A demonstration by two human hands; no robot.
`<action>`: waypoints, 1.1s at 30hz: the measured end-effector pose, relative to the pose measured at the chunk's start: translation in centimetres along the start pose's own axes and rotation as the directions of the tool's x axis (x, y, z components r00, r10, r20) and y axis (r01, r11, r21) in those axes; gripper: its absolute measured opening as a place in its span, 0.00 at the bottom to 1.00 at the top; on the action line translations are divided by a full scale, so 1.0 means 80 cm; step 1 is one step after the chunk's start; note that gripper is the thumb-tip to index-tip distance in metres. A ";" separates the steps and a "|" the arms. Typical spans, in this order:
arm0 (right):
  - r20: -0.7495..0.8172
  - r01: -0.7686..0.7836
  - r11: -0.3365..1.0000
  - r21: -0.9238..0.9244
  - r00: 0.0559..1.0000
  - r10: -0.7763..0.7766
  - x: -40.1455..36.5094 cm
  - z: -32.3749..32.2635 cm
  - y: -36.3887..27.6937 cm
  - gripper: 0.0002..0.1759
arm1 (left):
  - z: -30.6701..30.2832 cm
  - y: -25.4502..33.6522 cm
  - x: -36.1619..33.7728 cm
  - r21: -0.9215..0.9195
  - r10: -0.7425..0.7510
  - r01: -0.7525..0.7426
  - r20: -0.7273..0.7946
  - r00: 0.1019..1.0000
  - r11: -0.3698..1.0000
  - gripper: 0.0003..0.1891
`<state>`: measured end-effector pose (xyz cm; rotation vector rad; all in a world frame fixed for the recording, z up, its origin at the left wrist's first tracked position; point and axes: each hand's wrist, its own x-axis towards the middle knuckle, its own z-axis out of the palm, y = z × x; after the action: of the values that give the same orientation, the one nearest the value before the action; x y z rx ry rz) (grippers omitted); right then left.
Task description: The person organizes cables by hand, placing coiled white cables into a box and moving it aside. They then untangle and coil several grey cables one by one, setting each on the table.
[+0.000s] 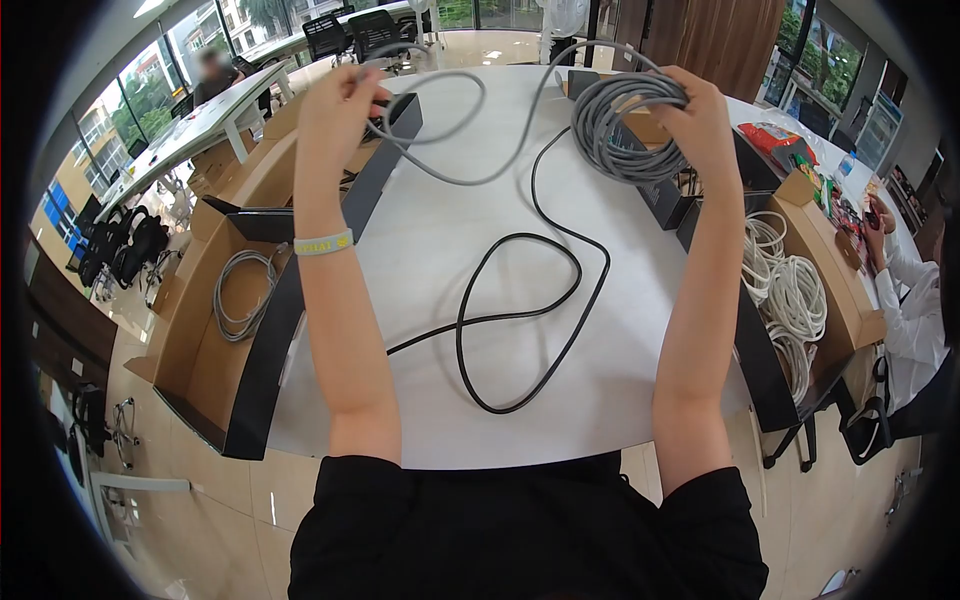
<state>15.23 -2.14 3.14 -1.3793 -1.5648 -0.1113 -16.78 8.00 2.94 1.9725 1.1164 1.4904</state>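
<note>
My right hand [698, 112] grips a thick coil of grey cable [612, 135], held up over the far right part of the table. From that coil a loose length loops across to my left hand [338, 105], whose fingers are pinched on the grey cable near its end. Some of the left fingertips are blurred and partly hidden. Below, a black cable [520, 237] lies on the white table [600, 330] in open loops, and its near end passes behind my left forearm.
On the left, a cardboard box [190, 360] holds a small grey cable coil [240, 300]. Another box [845, 300] at right contains white cable coils [795, 300]. Beside it, a person in a white sleeve [905, 265] sits near snack bags [775, 140]. Another person [215, 75] sits far left.
</note>
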 end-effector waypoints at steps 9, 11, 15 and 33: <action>-0.282 0.209 0.976 0.056 0.941 -0.186 -0.006 0.001 -0.041 0.14 | 0.045 0.021 -0.024 0.370 -0.008 -0.135 0.360 0.933 0.919 0.27; -0.240 0.375 0.925 -0.062 0.894 -0.378 -0.007 0.000 -0.048 0.17 | 0.054 0.026 -0.029 0.321 0.135 -0.249 0.339 0.931 0.914 0.32; -0.214 0.437 0.898 -0.044 0.874 -0.436 -0.008 -0.001 -0.057 0.19 | 0.074 0.044 -0.035 0.101 0.447 -0.496 0.309 0.840 0.862 0.45; -0.153 0.135 0.205 0.969 0.985 0.077 -0.017 0.093 -0.099 0.14 | 0.093 0.079 -0.047 -0.857 0.260 -0.227 -0.113 0.959 0.463 0.07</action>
<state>4.32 -1.11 2.61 -0.2317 -1.0669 0.6758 -8.06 2.27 2.87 1.3932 -0.0688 1.6641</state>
